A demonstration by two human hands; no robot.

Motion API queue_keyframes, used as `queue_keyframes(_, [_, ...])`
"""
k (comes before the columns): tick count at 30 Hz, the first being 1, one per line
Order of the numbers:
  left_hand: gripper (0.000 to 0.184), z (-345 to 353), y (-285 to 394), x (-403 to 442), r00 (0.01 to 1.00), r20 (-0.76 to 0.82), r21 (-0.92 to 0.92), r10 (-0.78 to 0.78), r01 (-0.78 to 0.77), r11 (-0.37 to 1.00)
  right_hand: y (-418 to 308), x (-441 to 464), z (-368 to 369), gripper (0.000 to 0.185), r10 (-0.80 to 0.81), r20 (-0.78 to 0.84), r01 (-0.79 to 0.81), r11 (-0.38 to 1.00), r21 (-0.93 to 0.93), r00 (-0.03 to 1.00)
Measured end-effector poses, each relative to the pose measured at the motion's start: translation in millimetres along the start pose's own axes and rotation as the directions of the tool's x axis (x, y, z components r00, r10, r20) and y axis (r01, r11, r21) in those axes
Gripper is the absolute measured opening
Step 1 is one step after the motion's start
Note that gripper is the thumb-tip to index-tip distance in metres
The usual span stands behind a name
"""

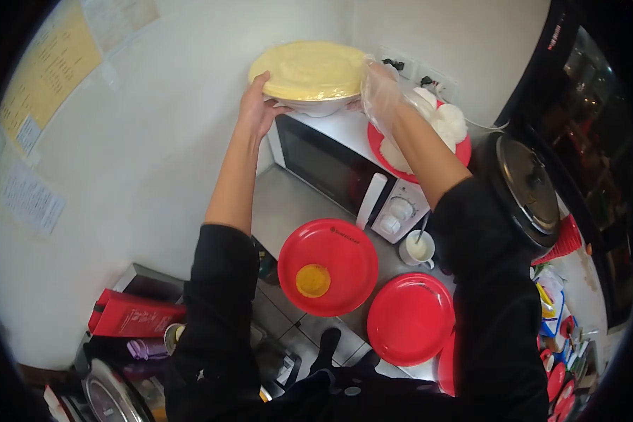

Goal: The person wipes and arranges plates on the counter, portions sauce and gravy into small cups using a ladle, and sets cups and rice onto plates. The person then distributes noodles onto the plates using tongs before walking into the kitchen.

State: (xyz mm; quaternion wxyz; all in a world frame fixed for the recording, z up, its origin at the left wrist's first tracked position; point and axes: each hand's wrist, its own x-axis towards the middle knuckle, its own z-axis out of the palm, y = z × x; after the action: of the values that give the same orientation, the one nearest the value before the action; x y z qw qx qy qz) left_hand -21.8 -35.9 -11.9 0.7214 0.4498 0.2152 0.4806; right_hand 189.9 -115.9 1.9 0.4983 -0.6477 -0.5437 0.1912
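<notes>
A wide white bowl (pixel 321 107) with a pale yellow, slightly domed top (pixel 308 69) is at the back, over the microwave (pixel 330 163); the top looks shiny, as if under clear film. My bare left hand (pixel 258 109) grips its left side, thumb on the rim and fingers below. On the opposite side my right hand (pixel 381 86), in a loose clear plastic glove, holds the rim, its fingers partly hidden. Whether the bowl rests on the microwave or is slightly raised, I cannot tell. Beside my right forearm sits a red plate (pixel 464 151) with white rounded mounds (pixel 449 123).
Below the microwave are a red plate (pixel 344 246) bearing a yellow disc (pixel 313 280), another red plate (pixel 410 318) and a white mug (pixel 418 250) with a spoon. A dark lidded cooker (pixel 529 184) stands right. Wall sockets (pixel 418 74) and a cable are behind.
</notes>
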Motion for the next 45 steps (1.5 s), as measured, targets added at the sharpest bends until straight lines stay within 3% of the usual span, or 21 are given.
queue_keyframes(2, [0.051, -11.4, 11.9, -46.8, 0.992, -0.049, 0.050, 0.117, -0.114, 0.992, -26.9, -19.5, 11.0, 0.043, -0.080, 0.060, 0.083, 0.995, -0.060, 0.995])
queue_keyframes(3, [0.051, -20.1, 17.6, -74.1, 0.984, -0.074, 0.077, 0.163, -0.158, 0.984, -67.0, -54.3, 18.6, 0.042, 0.104, 0.074, -0.121, 0.950, 0.289, 0.992])
queue_keyframes(4, [0.051, -28.7, 21.0, -98.9, 0.980, -0.102, 0.072, 0.169, -0.163, 0.984, -92.9, -86.0, 27.6, 0.042, 0.271, 0.147, -0.304, 0.747, 0.591, 0.951])
queue_keyframes(6, [0.049, -50.2, 19.9, -143.8, 0.969, -0.178, 0.046, 0.174, -0.168, 0.985, -101.0, -125.0, 44.8, 0.041, 0.199, 0.210, -0.290, 0.679, 0.674, 0.957])
queue_keyframes(9, [0.048, -89.8, -1.6, -188.6, 0.936, -0.328, 0.013, 0.123, -0.126, 0.992, -65.6, -151.3, 83.1, 0.046, 0.213, 0.318, -0.381, 0.584, 0.717, 0.924])
queue_keyframes(14, [0.051, -161.2, -95.9, -205.4, 0.939, -0.330, 0.022, 0.097, -0.095, 0.995, 29.5, -165.9, 146.7, 0.056, 0.356, 0.373, -0.515, 0.588, 0.623, 0.857])
queue_keyframes(16, [0.050, -173.6, -118.2, -205.0, 0.935, -0.349, 0.002, 0.063, -0.066, 0.998, 60.1, -167.3, 163.5, 0.060, 0.420, 0.406, -0.578, 0.474, 0.664, 0.812])
queue_keyframes(17, [0.051, -178.9, -127.4, -204.3, 0.930, -0.366, -0.011, 0.030, -0.036, 0.999, 73.5, -170.0, 168.0, 0.058, 0.321, 0.481, -0.577, 0.404, 0.710, 0.816])
queue_keyframes(18, [0.051, -183.4, -136.9, -201.9, 0.931, -0.363, -0.013, 0.026, -0.033, 0.999, 84.0, -168.6, 171.8, 0.058, 0.325, 0.477, -0.576, 0.404, 0.711, 0.817])
queue_keyframes(20, [0.051, -190.4, -147.3, -198.0, 0.932, -0.347, 0.045, 0.102, -0.092, 0.995, 96.9, -163.4, 179.8, 0.055, 0.247, 0.503, -0.557, 0.268, 0.786, 0.828])
queue_keyframes(23, [0.051, -188.6, -141.3, -195.4, 0.943, -0.334, -0.008, 0.008, -0.012, 1.000, 100.0, -161.7, 175.6, 0.051, 0.292, 0.510, -0.587, 0.357, 0.727, 0.809])
queue_keyframes(27, [0.050, -188.1, -146.4, -199.9, 0.948, -0.313, 0.053, -0.059, 0.080, 0.995, 65.8, -197.8, 133.7, 0.050, 0.388, 0.498, -0.631, 0.447, 0.634, 0.775])
queue_keyframes(29, [0.054, -200.5, -159.9, -199.4, 0.967, -0.243, -0.079, -0.070, 0.052, 0.995, 37.2, -242.2, 85.3, 0.048, 0.345, 0.585, -0.600, 0.733, 0.320, 0.734])
queue_keyframes(30, [0.056, -192.8, -155.3, -205.8, 0.918, -0.392, -0.001, -0.058, 0.062, 0.998, 28.7, -275.0, 61.4, 0.049, 0.300, 0.573, -0.585, 0.696, 0.416, 0.763])
queue_keyframes(31, [0.058, -183.6, -151.7, -212.6, 0.853, -0.521, 0.077, -0.033, 0.085, 0.993, 28.2, -307.9, 37.8, 0.049, 0.259, 0.544, -0.560, 0.653, 0.510, 0.798])
queue_keyframes(33, [0.061, -215.8, -169.6, -220.2, 0.733, -0.606, 0.399, 0.309, -0.056, 0.915, 42.0, -360.1, -9.4, 0.059, 0.312, 0.603, -0.594, 0.725, 0.348, 0.734])
queue_keyframes(34, [0.056, -194.3, -154.6, -227.6, 0.621, -0.669, 0.414, 0.410, -0.147, 0.898, 40.6, -386.9, -41.7, 0.059, 0.369, 0.531, -0.600, 0.711, 0.368, 0.763])
queue_keyframes(36, [0.046, -127.0, -124.9, -242.5, 0.545, -0.628, 0.528, 0.555, -0.226, 0.819, 20.7, -448.2, -105.0, 0.052, 0.464, 0.546, -0.668, 0.697, 0.260, 0.697])
queue_keyframes(39, [0.040, -40.6, -125.5, -242.0, 0.658, -0.418, 0.533, 0.626, -0.380, 0.756, -10.4, -542.5, -164.5, 0.051, 0.559, 0.223, -0.594, 0.672, 0.443, 0.799])
queue_keyframes(43, [0.043, 101.2, -140.0, -252.2, 0.861, -0.137, 0.261, 0.491, -0.447, 0.856, -41.3, -651.3, -200.1, 0.050, 0.533, -0.152, -0.353, 0.722, 0.595, 0.833])
queue_keyframes(45, [0.041, 162.0, -158.1, -271.8, 0.906, 0.085, 0.078, 0.416, -0.422, 0.903, -41.0, -709.6, -204.7, 0.052, 0.356, -0.449, -0.032, 0.811, 0.584, 0.820])
